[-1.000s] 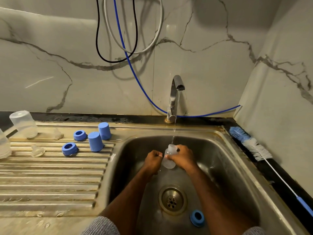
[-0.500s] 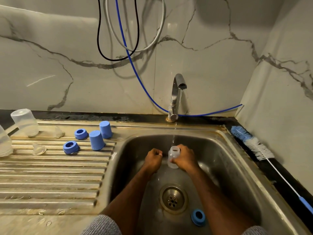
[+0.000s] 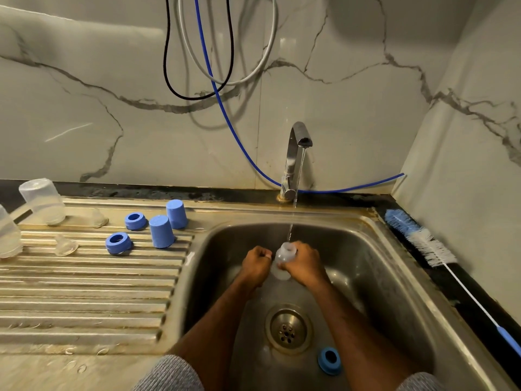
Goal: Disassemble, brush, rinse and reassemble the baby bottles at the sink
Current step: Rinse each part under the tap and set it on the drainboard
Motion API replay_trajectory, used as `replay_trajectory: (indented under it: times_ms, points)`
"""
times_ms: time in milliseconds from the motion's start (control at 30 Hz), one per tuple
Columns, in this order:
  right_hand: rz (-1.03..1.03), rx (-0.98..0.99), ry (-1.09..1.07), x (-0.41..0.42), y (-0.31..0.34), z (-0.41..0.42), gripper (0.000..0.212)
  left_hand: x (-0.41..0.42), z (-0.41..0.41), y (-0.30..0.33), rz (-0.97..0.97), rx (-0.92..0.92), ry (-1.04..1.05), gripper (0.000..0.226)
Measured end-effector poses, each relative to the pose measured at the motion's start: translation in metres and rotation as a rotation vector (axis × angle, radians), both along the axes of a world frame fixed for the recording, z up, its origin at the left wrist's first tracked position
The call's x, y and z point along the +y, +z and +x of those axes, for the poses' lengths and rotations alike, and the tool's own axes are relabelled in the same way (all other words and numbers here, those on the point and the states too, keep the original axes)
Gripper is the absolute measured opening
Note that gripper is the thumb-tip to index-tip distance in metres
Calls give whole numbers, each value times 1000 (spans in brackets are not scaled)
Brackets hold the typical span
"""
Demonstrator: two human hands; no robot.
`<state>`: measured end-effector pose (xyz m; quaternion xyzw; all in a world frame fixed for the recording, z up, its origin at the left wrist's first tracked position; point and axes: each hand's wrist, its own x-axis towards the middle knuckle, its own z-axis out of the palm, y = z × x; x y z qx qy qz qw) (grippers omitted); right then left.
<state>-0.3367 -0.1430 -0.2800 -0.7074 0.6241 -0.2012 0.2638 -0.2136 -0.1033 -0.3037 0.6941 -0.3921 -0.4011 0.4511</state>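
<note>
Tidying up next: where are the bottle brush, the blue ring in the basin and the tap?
bottle brush [image 3: 423, 240], head view, white bristles.
blue ring in the basin [image 3: 329, 360], head view, its rim.
tap [image 3: 293, 159], head view, upright neck.

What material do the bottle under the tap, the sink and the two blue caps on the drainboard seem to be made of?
Bottle: probably translucent plastic, cloudy white, and light passes through it. Sink: likely stainless steel, with a grey brushed sheen and soft reflections. Two blue caps: apparently matte plastic, solid colour without shine.
</note>
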Motion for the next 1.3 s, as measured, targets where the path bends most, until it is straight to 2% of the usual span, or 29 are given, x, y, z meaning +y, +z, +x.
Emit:
replay_trajectory:
  times_ms: [167,233,333,400,533,600,700,767,900,1033,1100,1300]
  points:
    - [52,11,41,0,-1,-1,43,0,0,1,8,-7,-12,18]
    - [7,5,-17,-3,0,-4,46,1,-1,1,6,-5,-10,17]
    - [57,9,38,-1,2,-3,46,0,0,2,10,-14,-14,19]
    - [35,8,-4,-3,0,-4,51,0,-1,2,16,-19,-19,19]
    - [114,-28,35,0,0,-3,37,1,0,3,11,-16,-20,20]
    - [79,7,19,-1,1,-5,43,1,0,3,7,-13,-16,20]
    - [155,17,68,2,0,-3,44,1,0,3,8,-8,-20,19]
    - [75,32,7,2,1,-3,43,1,0,3,6,-7,-12,20]
    - [103,69,13,6,1,-1,47,1,0,3,11,1,-19,20]
    - [-92,277,5,6,2,1,54,1,0,3,8,-8,-24,20]
    - [-30,239,3,6,5,0,53,1,0,2,6,0,-22,20]
    - [-66,140,-58,0,7,-5,59,1,0,3,19,2,-31,22]
